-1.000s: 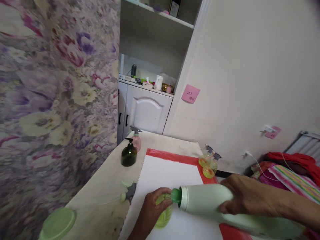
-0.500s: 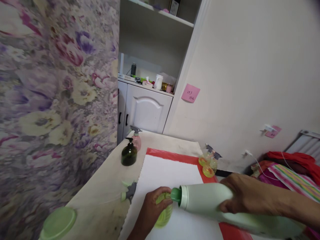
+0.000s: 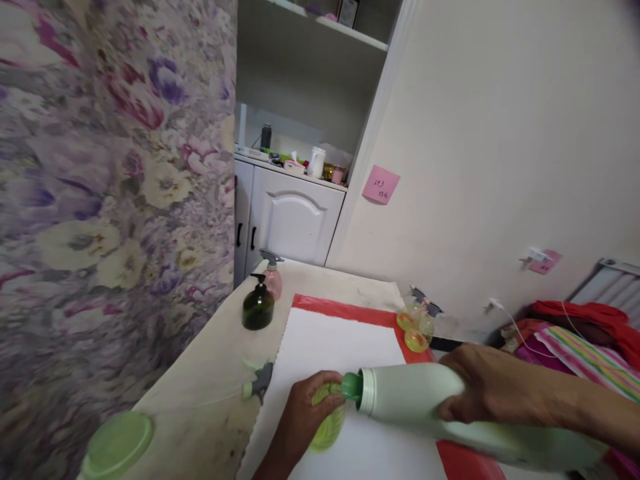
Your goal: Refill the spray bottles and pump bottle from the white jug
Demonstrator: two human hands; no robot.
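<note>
My left hand (image 3: 311,408) is wrapped round the neck of a small clear spray bottle body (image 3: 327,430) that looks yellow-green and has no sprayer on it. With my right hand (image 3: 475,387) I grip a large pale green jug (image 3: 407,393), tipped nearly level. Its darker green spout (image 3: 352,387) meets the small bottle's mouth beside my left thumb; the exact contact is hidden by my fingers. To the left lies a grey spray head (image 3: 260,383) on the table. A light green cap (image 3: 119,443) sits at the near left.
A dark green pump bottle (image 3: 258,308) and a pink spray bottle (image 3: 273,283) stand at the table's left edge. Spray bottles with yellow liquid (image 3: 417,337) stand at the right. A white sheet (image 3: 345,337) lies over a red mat (image 3: 350,308). A floral curtain (image 3: 115,200) hangs left.
Both hands, the tipped jug and the small bottle hold almost the same position. The whole view has shifted very slightly.
</note>
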